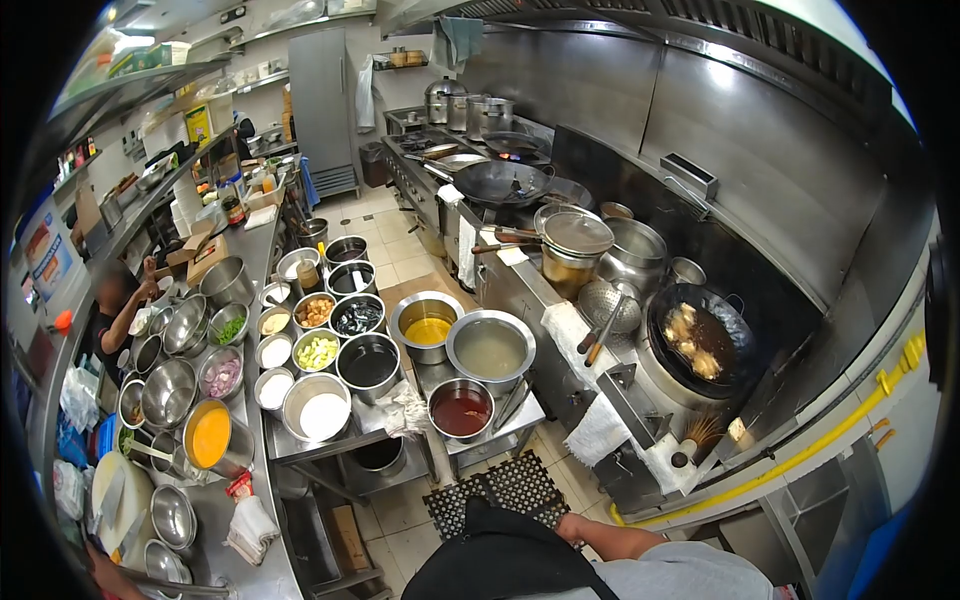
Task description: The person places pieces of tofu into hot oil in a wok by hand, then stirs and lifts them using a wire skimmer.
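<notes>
1. at the far left, a co-worker [115, 310] stands by the steel table [235, 580], which carries metal bowls [170, 393] and a pot of orange liquid [211, 436].
2. the left hand is out of view, so i cannot tell how its fingers stand or what they hold.
3. near the middle, a pot of dark red liquid [462, 408] stands on a lower surface, well ahead of the body.
4. at the bottom, the right hand [572, 528] hangs low beside the black apron [500, 565], the bare forearm angled leftward out of a grey sleeve [685, 573]. its fingers are mostly hidden; i cannot tell how far they open or whether they grip anything.
5. farther right, well ahead of those fingers and untouched, browned food [707, 365] lies in dark oil inside the wok [737, 322].
</notes>
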Demonstrator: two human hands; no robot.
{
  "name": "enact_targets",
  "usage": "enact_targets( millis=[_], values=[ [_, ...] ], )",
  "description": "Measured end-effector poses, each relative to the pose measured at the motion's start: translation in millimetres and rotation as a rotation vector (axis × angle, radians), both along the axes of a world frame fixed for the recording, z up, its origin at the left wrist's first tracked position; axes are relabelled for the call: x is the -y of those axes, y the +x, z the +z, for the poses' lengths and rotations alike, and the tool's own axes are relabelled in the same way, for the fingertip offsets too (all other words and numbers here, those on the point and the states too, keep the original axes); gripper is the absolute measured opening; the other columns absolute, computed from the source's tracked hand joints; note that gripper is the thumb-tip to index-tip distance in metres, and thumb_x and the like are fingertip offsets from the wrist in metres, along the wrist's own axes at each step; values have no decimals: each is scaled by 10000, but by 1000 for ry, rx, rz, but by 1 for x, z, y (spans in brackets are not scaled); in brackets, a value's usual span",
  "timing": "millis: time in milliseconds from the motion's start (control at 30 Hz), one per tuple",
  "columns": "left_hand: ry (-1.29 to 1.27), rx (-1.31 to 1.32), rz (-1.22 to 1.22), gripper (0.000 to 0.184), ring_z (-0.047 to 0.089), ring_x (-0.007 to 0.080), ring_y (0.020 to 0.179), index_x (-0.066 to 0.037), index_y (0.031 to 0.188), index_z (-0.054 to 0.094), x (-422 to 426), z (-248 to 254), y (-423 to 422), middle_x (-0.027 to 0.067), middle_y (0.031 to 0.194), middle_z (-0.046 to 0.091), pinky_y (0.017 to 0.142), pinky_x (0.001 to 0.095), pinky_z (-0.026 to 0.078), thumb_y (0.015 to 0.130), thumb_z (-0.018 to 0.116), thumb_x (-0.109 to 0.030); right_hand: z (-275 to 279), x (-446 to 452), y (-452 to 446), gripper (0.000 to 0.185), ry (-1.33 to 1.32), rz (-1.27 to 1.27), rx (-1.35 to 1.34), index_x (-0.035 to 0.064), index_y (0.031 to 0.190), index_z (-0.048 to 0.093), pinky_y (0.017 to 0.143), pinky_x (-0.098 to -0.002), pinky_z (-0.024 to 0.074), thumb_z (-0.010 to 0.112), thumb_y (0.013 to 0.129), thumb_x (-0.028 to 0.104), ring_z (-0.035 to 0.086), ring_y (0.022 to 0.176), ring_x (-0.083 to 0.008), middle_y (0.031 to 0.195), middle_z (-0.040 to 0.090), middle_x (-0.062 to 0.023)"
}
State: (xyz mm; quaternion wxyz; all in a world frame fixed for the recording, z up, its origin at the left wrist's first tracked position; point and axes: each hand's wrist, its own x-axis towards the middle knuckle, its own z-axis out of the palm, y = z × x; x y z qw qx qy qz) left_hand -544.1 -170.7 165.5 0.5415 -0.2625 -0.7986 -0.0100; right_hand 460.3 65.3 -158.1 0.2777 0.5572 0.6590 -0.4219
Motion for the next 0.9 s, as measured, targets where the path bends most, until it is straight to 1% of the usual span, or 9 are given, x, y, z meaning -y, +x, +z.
enact_targets(
  millis=[67, 133, 267, 333, 367, 433, 567, 633, 900],
  values=[
    [-4, -28, 1, 415, 542, 328, 906, -165, 1242, 390, 2, 3, 3, 195, 1102, 517, 710, 380, 421, 838, 364, -73, 8, 0, -5, 201, -70, -122, 26, 2, 704, 627, 492, -319, 494, 476, 707, 135, 607, 542, -201, 685, 625, -110],
    [-13, -85, -23, 412, 544, 328, 901, -170, 1242, 389, 3, 4, 4, 194, 1097, 520, 704, 378, 422, 840, 372, -82, 0, -2, -3, 280, -128, -138, 53, 58, 763, 638, 556, -301, 515, 514, 682, 296, 627, 624, -182, 715, 630, -98],
    [-15, 122, 101, 410, 540, 319, 917, -157, 1237, 398, 5, 1, -6, 192, 1104, 517, 713, 370, 418, 832, 395, -88, -9, -1, 1, 269, -91, -57, 25, 48, 755, 634, 553, -297, 516, 533, 667, 281, 625, 606, -180, 706, 628, -98],
    [-14, 175, 133, 410, 539, 317, 921, -153, 1236, 400, 6, 0, -7, 192, 1105, 516, 716, 368, 417, 830, 401, -90, -9, 1, 1, 242, -127, -149, 4, 42, 743, 630, 563, -288, 515, 543, 656, 250, 624, 606, -180, 706, 627, -97],
    [-15, 78, 60, 412, 533, 319, 936, -148, 1233, 404, 5, 2, -2, 195, 1113, 511, 734, 368, 411, 826, 402, -83, -5, 2, 0, 242, -127, -148, 4, 42, 743, 630, 563, -288, 515, 543, 656, 250, 624, 606, -180, 706, 627, -97],
    [-16, -19, -13, 413, 526, 321, 950, -142, 1231, 408, 4, 6, 8, 199, 1120, 506, 752, 367, 405, 823, 403, -77, 14, 4, -7, 260, -121, -219, -83, 18, 710, 628, 437, -298, 471, 414, 776, 152, 601, 546, -160, 648, 623, -85],
    [20, -12, -41, 413, 510, 333, 978, -138, 1224, 414, -4, 10, 26, 210, 1132, 495, 785, 369, 392, 819, 397, -61, 5, 1, -4, 251, -92, -75, -58, 0, 696, 618, 430, -285, 464, 425, 768, 142, 600, 548, -155, 642, 621, -91],
    [25, -31, -48, 414, 506, 335, 985, -137, 1224, 412, -4, 10, 26, 213, 1134, 493, 789, 369, 391, 818, 395, -55, 24, 1, -10, 247, -116, -263, -33, -19, 683, 608, 418, -285, 457, 431, 759, 135, 594, 525, -155, 634, 616, -103],
    [33, 94, -8, 418, 540, 327, 933, -189, 1234, 395, -2, 7, 25, 187, 1102, 524, 734, 377, 418, 834, 387, -65, 52, 0, -19, 248, -120, -395, -32, -22, 651, 603, 405, -299, 452, 434, 741, 136, 575, 473, -162, 621, 614, -94]
  ],
)
